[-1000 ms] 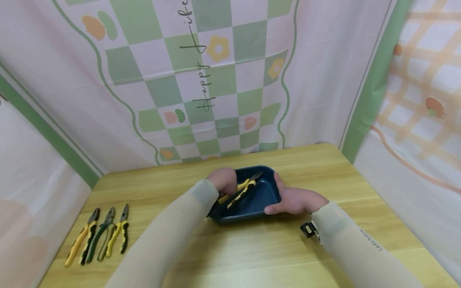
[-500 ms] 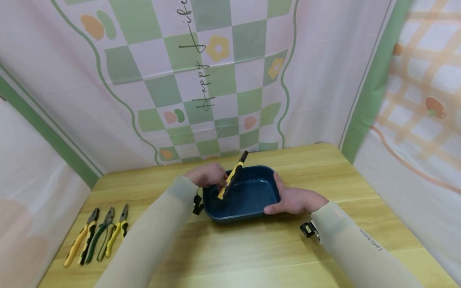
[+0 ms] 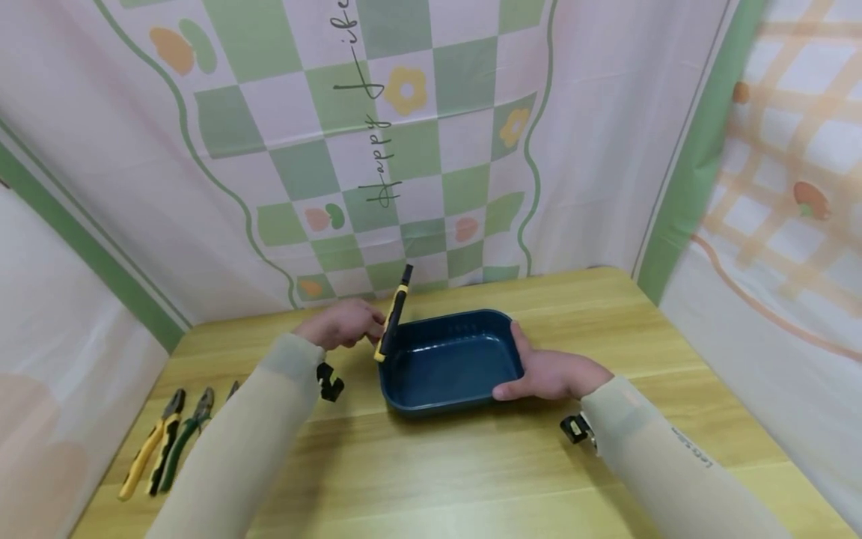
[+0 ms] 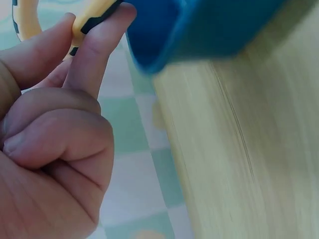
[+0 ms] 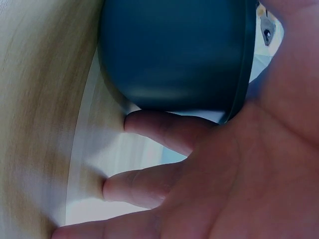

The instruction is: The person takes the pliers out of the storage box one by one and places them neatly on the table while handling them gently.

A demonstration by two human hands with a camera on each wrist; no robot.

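A pair of pliers [image 3: 395,318] with yellow-and-black handles is held raised, jaws up, over the left end of a dark blue rectangular dish [image 3: 444,404]. My left hand [image 3: 345,323] pinches one handle [image 4: 97,16] between thumb and fingers; the other fingers fold into the palm. At the dish's right end, my right hand [image 3: 555,374] holds it, with the thumb at the near rim and the forefinger along the far corner. In the right wrist view, the other fingers [image 5: 144,184] spread down to the table beside the dish wall [image 5: 174,55]. The dish's inside shows bare.
On the left of the wooden table [image 3: 431,486] lie yellow-and-black pliers [image 3: 151,445] and green-handled pliers [image 3: 188,434]. A third tool's tip [image 3: 233,388] shows behind my left sleeve. A printed cloth [image 3: 431,150] hangs along the back edge.
My left hand has lifted the pliers out of the dish and moved left with them, turning them upright. The right hand and the dish have stayed put.
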